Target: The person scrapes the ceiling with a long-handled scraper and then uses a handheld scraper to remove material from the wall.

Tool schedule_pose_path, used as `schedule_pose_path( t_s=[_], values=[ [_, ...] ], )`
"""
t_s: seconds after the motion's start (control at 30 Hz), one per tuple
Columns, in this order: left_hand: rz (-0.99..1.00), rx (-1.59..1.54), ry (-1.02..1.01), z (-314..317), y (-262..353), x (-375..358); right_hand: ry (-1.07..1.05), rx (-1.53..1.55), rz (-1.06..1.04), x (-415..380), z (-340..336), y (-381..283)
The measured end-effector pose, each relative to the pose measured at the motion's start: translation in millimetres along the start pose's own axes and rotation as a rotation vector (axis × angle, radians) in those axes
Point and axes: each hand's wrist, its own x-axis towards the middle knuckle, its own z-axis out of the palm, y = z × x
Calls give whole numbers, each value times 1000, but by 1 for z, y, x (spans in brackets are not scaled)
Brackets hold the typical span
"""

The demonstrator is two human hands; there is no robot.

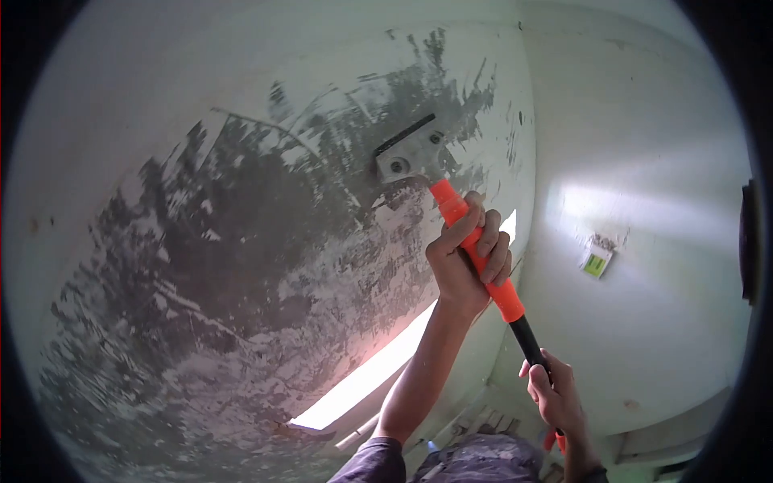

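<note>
A long-handled scraper (415, 150) has a flat metal head with a dark blade edge and bolts, which overlaps the scraped patch of the pale painted surface (241, 217). My left hand (471, 249) is wrapped round its orange grip (506, 301), just below the head. Lower down, my right hand (554, 390) closes round the black shaft (527, 342). An orange end piece (560, 441) shows beneath that hand. The handle slants from the lower right up toward the head. Grey streaks show through the broken white coating around the blade.
A bright window opening (370, 370) lies below the scraped patch, left of my left forearm. On the pale wall at right sits a small white and green fixture (596, 259) with chipped edges. A dark object (749, 241) stands at the far right edge.
</note>
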Motion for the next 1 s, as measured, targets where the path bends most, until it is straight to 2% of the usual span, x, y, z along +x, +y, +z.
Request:
schedule_pose_path(
  t_s=[0.27,0.37,0.4,0.43,0.47,0.53,0.57,0.6,0.63,0.67,0.77,0.8,0.87,0.93,1.0],
  values=[
    [11,-31,-108,-17,-6,2,-43,-116,55,17,2,13],
    [-6,-42,-74,-4,-2,17,5,-164,-3,19,-4,1],
    [-37,-73,-26,5,1,22,51,-284,-99,21,-12,0],
    [14,-44,-40,16,7,38,98,-398,-190,23,-17,-6],
    [54,-10,-58,30,13,57,97,-254,67,35,-21,-51],
    [64,71,5,33,7,55,233,-284,71,40,-27,-74],
    [85,34,18,27,-6,47,234,-289,59,30,-32,-67],
    [103,-5,23,24,-14,38,208,-425,45,12,-40,-49],
    [43,-21,24,25,-16,26,187,-565,30,5,-46,-43],
    [42,-26,5,25,-16,34,204,-571,21,7,-52,-43],
    [75,-23,87,42,-12,54,299,-360,276,16,-50,-72],
    [138,60,108,48,-14,58,232,-340,189,22,-53,-87],
    [131,-52,73,41,-17,46,222,-442,101,13,-63,-49],
    [66,-14,-21,38,-7,37,191,-476,64,7,-50,-53],
    [84,-36,95,45,-1,59,202,-378,60,29,-52,-55]
  ],
)
